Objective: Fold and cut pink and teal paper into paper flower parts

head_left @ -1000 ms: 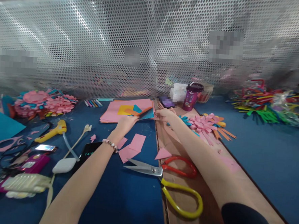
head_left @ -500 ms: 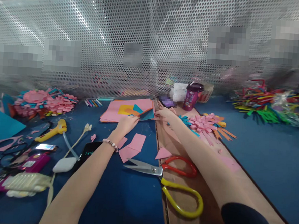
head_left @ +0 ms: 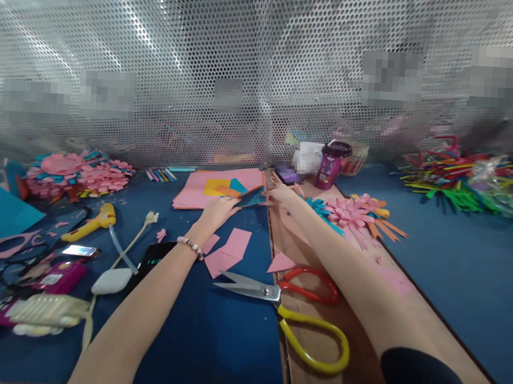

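Both my arms reach far out over the blue table to a stack of pink paper sheets [head_left: 195, 193] with yellow, orange and teal pieces on top. My left hand [head_left: 217, 208], with a bead bracelet on its wrist, pinches the edge of a teal sheet [head_left: 251, 198] and lifts it off the stack. At the stack's right edge my right hand [head_left: 282, 193] has its fingers closed on the same lifted sheets. Large scissors [head_left: 284, 305] with one red and one yellow handle lie open below my arms, beside loose pink paper scraps [head_left: 225, 254].
A purple cup [head_left: 329, 164] and a paper flower [head_left: 354, 212] stand right of the stack. A yellow glue gun [head_left: 90, 223], a white charger [head_left: 111, 280], a phone [head_left: 151, 260] and pink flowers [head_left: 77, 172] are at left. Coloured paper strips [head_left: 457, 175] pile at far right. A perforated metal screen backs the table.
My hands have raised the teal sheet's edge slightly higher off the stack. Otherwise the scene stays the same.
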A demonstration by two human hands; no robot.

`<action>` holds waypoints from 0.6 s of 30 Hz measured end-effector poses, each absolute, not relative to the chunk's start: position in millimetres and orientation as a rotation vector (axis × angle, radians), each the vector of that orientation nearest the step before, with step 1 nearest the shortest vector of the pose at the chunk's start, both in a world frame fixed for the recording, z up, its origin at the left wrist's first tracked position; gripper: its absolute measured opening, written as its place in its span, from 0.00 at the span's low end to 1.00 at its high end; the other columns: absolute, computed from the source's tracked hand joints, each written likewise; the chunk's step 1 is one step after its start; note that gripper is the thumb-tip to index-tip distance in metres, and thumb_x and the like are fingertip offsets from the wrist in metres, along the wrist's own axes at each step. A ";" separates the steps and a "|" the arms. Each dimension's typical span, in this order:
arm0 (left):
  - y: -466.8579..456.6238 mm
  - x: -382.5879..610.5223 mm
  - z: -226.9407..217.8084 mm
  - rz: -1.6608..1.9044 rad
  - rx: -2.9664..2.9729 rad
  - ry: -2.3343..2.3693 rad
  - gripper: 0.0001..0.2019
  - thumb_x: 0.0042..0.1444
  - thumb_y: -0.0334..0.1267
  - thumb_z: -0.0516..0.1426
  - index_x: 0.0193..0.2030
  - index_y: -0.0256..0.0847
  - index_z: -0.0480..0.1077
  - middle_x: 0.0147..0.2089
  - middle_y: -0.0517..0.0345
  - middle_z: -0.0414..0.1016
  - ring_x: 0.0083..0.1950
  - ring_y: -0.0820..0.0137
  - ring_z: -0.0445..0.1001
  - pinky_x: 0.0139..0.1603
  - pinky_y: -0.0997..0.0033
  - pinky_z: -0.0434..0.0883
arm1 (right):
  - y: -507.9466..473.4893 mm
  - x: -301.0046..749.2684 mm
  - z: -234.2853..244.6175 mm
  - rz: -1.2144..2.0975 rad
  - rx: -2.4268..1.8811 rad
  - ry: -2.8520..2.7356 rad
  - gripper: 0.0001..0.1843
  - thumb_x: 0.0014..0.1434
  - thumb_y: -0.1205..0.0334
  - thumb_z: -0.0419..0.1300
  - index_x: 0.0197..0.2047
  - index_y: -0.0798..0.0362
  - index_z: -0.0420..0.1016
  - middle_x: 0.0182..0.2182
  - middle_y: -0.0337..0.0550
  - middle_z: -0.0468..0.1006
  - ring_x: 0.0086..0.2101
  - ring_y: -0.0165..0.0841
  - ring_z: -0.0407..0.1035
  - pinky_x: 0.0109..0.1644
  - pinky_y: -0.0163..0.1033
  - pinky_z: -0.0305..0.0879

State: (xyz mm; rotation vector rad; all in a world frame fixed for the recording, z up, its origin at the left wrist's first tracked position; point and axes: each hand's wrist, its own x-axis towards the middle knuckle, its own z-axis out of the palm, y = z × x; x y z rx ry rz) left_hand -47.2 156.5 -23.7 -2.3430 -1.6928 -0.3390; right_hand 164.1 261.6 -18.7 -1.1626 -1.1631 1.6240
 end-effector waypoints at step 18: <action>152.9 -35.8 -21.2 -0.403 -2.397 -1.653 0.16 0.67 0.42 0.52 0.57 0.42 0.73 0.55 0.48 0.78 0.53 0.62 0.77 0.54 0.65 0.71 | 259.0 153.0 -20.1 1.674 -1.209 -1.127 0.15 0.46 0.86 0.57 0.24 0.56 0.65 0.14 0.34 0.69 0.21 0.29 0.68 0.39 0.41 0.77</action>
